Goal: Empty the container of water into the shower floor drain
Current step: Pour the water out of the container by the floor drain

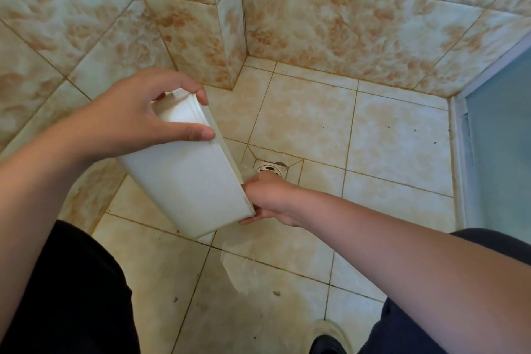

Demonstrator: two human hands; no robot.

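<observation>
Both hands, left hand (138, 115) and right hand (270, 198), tip the white container (186, 178) above the floor drain (270, 169)

The tilted container (184, 178), held between both hands, hangs just left of the floor drain (270, 168).

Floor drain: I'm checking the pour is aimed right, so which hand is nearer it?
Right. The right hand grips the white container just beside the floor drain; the left hand holds its far end.

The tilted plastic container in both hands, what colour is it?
Plain white all over, seen clearly in the head view: the rectangular white plastic container.
</observation>
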